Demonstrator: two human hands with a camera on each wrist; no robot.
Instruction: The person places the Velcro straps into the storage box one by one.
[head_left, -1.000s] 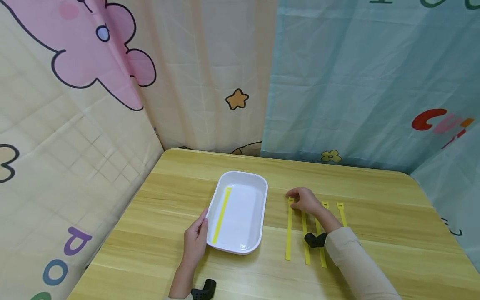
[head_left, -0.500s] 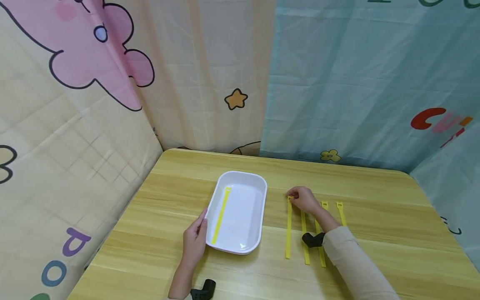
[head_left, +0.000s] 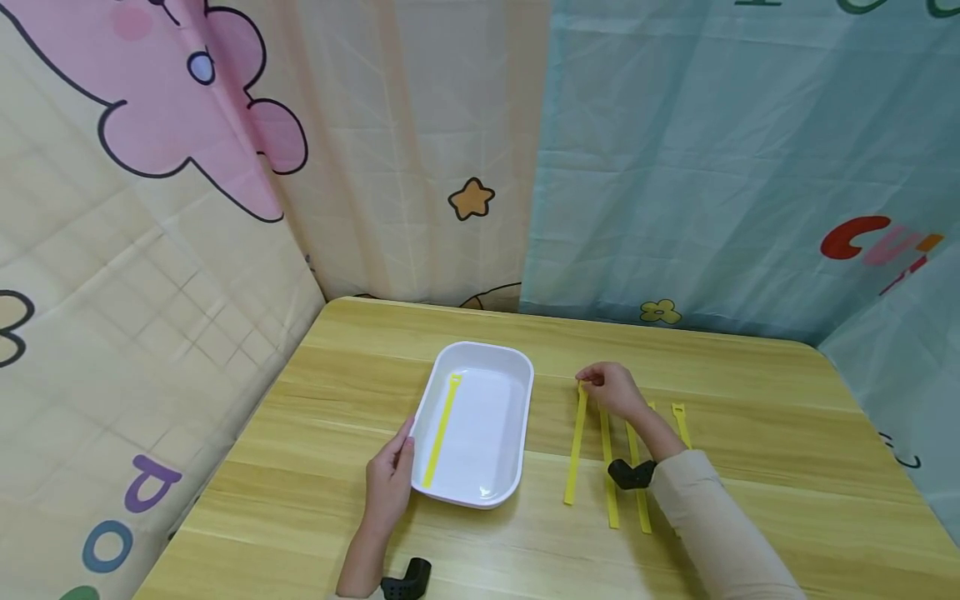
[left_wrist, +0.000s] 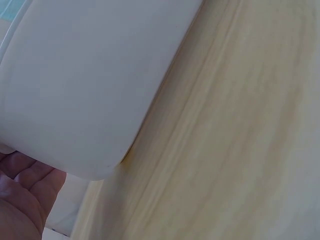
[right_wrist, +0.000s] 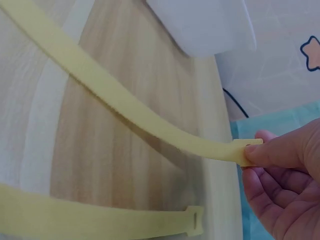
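My right hand (head_left: 613, 392) pinches the slotted head of a yellow hook-and-loop cable tie (head_left: 576, 446) between thumb and fingers. In the right wrist view that tie's strap (right_wrist: 125, 105) bends up off the table towards the fingertips. Another yellow tie (right_wrist: 125, 220) lies flat beside it. A white rectangular tray (head_left: 487, 433) stands left of the ties, with one yellow tie (head_left: 441, 433) lying lengthwise along its left side. My left hand (head_left: 388, 479) holds the tray's near left side, thumb at the rim; the left wrist view shows its fingers (left_wrist: 35, 177) curled under the rim.
Right of the held tie, several more yellow ties lie side by side, partly hidden under my right forearm, including one tie (head_left: 681, 423) at the far right. The wooden table (head_left: 360, 358) ends at printed curtains (head_left: 420, 167) behind and to the left.
My right hand has lifted the leftmost tie's head and moved slightly away from me; the tie's tail has slid up and left. The left hand and tray have stayed put.
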